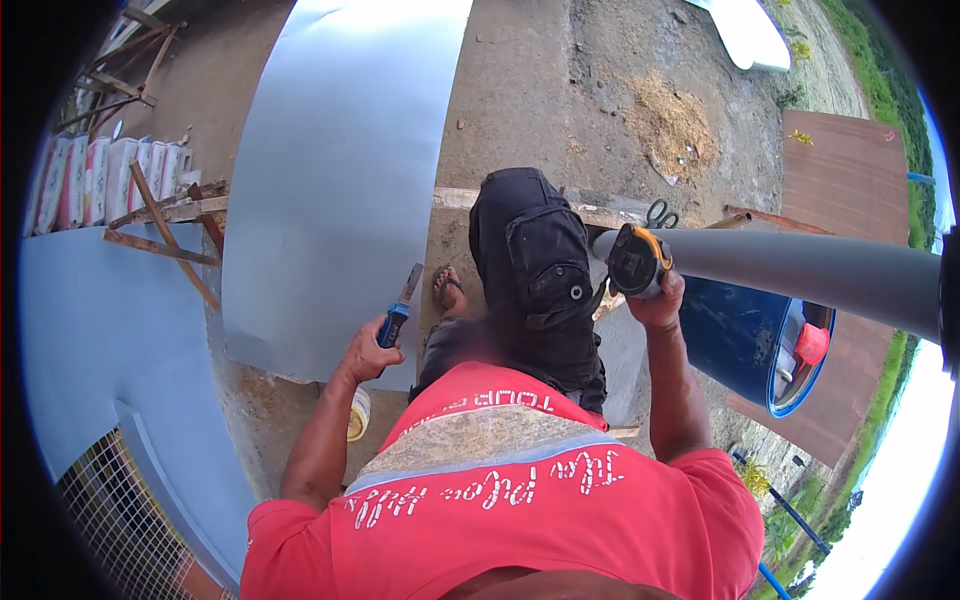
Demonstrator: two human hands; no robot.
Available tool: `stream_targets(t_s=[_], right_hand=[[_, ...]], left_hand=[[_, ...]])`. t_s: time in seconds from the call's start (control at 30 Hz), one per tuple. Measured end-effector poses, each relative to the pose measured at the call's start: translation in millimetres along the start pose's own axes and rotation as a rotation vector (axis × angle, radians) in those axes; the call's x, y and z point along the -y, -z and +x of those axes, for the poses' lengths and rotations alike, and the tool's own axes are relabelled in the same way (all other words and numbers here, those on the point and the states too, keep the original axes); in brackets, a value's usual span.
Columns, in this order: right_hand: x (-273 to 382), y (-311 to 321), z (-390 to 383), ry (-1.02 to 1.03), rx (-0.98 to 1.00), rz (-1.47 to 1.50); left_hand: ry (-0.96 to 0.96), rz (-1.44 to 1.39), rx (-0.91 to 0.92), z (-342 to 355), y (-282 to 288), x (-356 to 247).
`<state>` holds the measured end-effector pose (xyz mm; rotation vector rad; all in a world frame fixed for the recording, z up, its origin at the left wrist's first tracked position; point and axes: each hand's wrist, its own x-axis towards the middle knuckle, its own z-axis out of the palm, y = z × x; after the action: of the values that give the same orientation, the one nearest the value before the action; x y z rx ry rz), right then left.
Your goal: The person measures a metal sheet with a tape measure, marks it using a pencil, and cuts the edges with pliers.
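Observation:
My left hand (372,352) is closed round the blue handle of a utility knife (398,318), its blade pointing away from me over the lower right part of a large grey-blue sheet (335,190). My right hand (658,300) grips a round black and orange tape measure (634,262), held up beside my raised leg in black cargo trousers (530,245). Just beyond the tape measure, a pair of scissors (661,214) lies by the near end of a thick grey pipe (800,268). The tape measure hides part of that pipe end.
A blue barrel (735,325) lies at my right, a red object (812,343) in its mouth. Wooden trestle pieces (165,235) stand left, near stacked bags (110,180). A second blue sheet (120,320), brown boards (845,180) and a small bucket (359,415) surround me.

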<state>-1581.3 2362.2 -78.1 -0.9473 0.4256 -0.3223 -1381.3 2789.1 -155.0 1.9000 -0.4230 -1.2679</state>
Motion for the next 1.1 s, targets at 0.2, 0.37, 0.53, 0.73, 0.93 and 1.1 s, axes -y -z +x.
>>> stream_targets(t_s=[0.2,0.37,0.53,0.73,0.93,1.1], right_hand=[[-18.8,73.4,87.9,-0.016,-0.256,-0.005],[-59.6,72.8,83.7,-0.190,-0.394,0.034],[-54.9,70.0,99.5,-0.260,-0.397,0.011],[-13.5,61.5,236.6,-0.210,-0.299,-0.084],[20.9,-5.8,410.7,-0.171,-0.027,-0.036],[54.8,47.6,535.2,-0.171,0.187,-0.094]], left_hand=[[-0.171,0.169,-0.440,14.2,73.6,-41.8],[-0.048,0.225,-0.583,-30.6,72.6,-15.8],[0.049,0.129,-0.571,-51.1,49.7,23.1],[0.084,0.075,-0.579,-40.3,1.7,30.2],[0.039,-0.062,-0.725,16.2,-50.4,134.9],[0.195,-0.162,-0.804,140.3,8.6,-71.1]])
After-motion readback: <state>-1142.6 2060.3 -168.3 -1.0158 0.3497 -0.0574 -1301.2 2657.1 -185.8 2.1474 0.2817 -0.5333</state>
